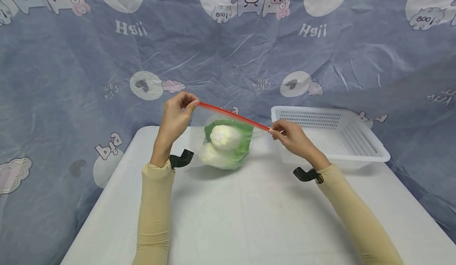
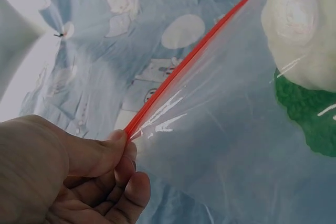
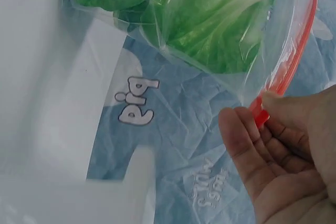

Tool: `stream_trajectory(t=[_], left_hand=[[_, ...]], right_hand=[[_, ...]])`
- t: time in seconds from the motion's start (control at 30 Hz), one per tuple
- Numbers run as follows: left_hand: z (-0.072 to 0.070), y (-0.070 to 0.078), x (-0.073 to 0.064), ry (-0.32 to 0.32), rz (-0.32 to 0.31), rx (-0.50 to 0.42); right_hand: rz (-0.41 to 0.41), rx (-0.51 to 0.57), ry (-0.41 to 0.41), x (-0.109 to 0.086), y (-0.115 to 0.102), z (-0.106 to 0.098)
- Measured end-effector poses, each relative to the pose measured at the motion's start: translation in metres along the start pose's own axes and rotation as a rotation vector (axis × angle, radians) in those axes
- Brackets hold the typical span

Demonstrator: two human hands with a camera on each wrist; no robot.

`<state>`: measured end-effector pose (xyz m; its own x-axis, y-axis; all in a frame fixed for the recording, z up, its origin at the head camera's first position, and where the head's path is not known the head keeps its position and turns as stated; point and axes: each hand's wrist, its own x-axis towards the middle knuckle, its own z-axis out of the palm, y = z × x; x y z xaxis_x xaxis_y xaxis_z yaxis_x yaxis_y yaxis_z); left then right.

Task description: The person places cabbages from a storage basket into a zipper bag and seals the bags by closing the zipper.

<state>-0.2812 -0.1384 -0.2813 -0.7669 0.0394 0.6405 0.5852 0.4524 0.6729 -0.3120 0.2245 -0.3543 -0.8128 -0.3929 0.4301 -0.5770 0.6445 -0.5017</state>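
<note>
A clear zip bag [image 1: 196, 146] with a red zip strip [image 1: 231, 115] along its top stands over the white table. Inside it are pale, green-leaved heads of Chinese cabbage [image 1: 222, 154]; their white stem ends show through the plastic. My left hand [image 1: 177, 113] pinches the left end of the strip between thumb and forefinger, also plain in the left wrist view. At the lower, right end, my right hand [image 1: 290, 137] pinches the strip. In the right wrist view a red slider [image 3: 261, 115] shows between the thumb and fingers. The strip is pulled straight between both hands.
A white perforated plastic basket [image 1: 382, 154] stands at the back right of the table [image 1: 249, 225], just behind my right hand. A blue-grey printed cloth [image 1: 228, 51] hangs behind the table and down its sides.
</note>
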Motion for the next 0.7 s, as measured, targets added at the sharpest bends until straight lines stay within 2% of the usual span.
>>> stream_trajectory(t=[0.2,0.27,0.37,0.47,0.53,0.6,0.67,0.7], left_hand=[[-0.005,0.011,-0.003,0.179,0.071,0.124],[-0.007,0.017,-0.007,0.201,0.102,0.164],[-0.008,0.030,-0.013,0.172,0.148,0.220],[-0.009,0.043,-0.021,0.079,0.170,0.270],[-0.010,0.053,-0.027,-0.032,0.156,0.274],[-0.009,0.064,-0.036,-0.175,0.128,0.268],[-0.004,0.076,-0.045,-0.347,0.109,0.261],[0.000,0.081,-0.050,-0.439,0.119,0.263]], right_hand=[[0.131,0.064,0.013,0.031,-0.016,0.022],[0.173,0.124,0.025,0.043,-0.016,0.032],[0.234,0.281,0.020,0.057,-0.011,0.047],[0.298,0.444,-0.033,0.063,-0.002,0.057],[0.355,0.503,-0.089,0.063,0.003,0.060],[0.397,0.522,-0.145,0.062,0.008,0.060],[0.427,0.535,-0.202,0.060,0.013,0.058],[0.438,0.534,-0.234,0.060,0.015,0.056]])
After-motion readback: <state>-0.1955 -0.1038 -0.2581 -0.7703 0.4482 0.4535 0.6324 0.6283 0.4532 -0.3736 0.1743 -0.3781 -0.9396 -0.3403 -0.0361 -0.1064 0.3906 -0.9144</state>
